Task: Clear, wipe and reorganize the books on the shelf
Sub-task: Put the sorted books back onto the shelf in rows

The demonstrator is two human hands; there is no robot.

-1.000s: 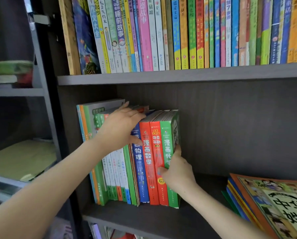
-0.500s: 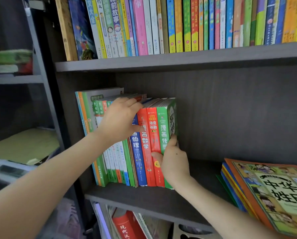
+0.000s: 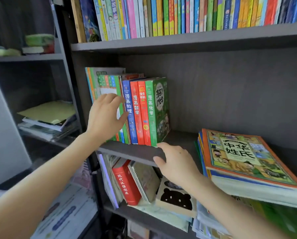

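Note:
A row of upright books (image 3: 140, 111) stands at the left end of the dark grey middle shelf (image 3: 132, 151); blue, red, orange and green spines face me. My left hand (image 3: 104, 118) hovers in front of the thin white and green books, fingers spread and relaxed, thumb near the blue spine. My right hand (image 3: 175, 163) rests at the shelf's front edge just below the green book, fingers loose and holding nothing. A flat stack of large picture books (image 3: 244, 157) lies on the same shelf to the right.
The top shelf (image 3: 187, 40) carries a full row of colourful thin books. Below, a red dictionary (image 3: 125, 183), a spiral notebook (image 3: 144, 180) and a box with a black bear shape (image 3: 176, 199) lean together. A side unit at left holds loose papers (image 3: 47, 118).
Both hands have let go of the upright books. My right hand dropped from the green book to the shelf edge; my left drew back from the book tops. The view tilted down.

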